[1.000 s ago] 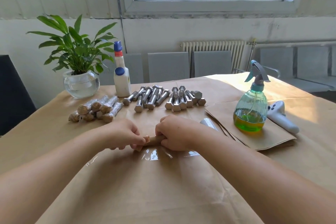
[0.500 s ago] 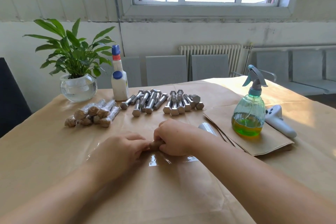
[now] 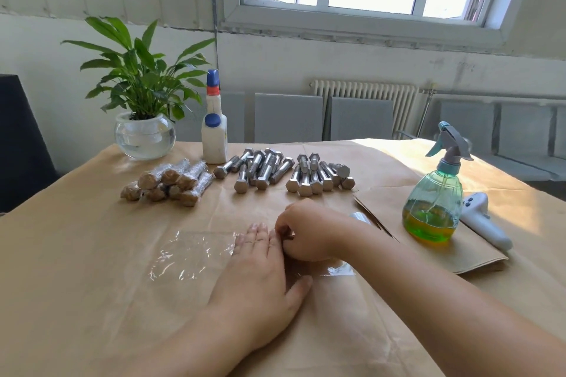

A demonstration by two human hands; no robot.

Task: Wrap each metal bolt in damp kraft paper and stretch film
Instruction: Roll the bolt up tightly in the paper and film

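A sheet of clear stretch film (image 3: pixel 190 257) lies on the paper-covered table (image 3: pixel 76 254) in front of me. My left hand (image 3: pixel 257 272) lies flat on its right part, fingers straight. Right beside it, my right hand (image 3: pixel 306 236) is curled over a paper-wrapped bolt, which the fingers almost wholly hide. Several bare metal bolts (image 3: pixel 281 171) lie in two groups farther back. A pile of wrapped bolts (image 3: pixel 168 182) sits to their left. Cut kraft sheets (image 3: pixel 459 257) are stacked at the right, with the end of a film roll (image 3: pixel 360 217) showing behind my right wrist.
A green spray bottle (image 3: pixel 435 202) and a white handheld tool (image 3: pixel 484 220) rest on the kraft stack. A white glue bottle (image 3: pixel 214 128) and a potted plant in a glass bowl (image 3: pixel 144 135) stand at the back left. Chairs and a radiator line the far wall.
My left hand let go of the bolt's end and now lies flat on the film. The film sheet is spread out to the left. My right hand still covers the bolt.
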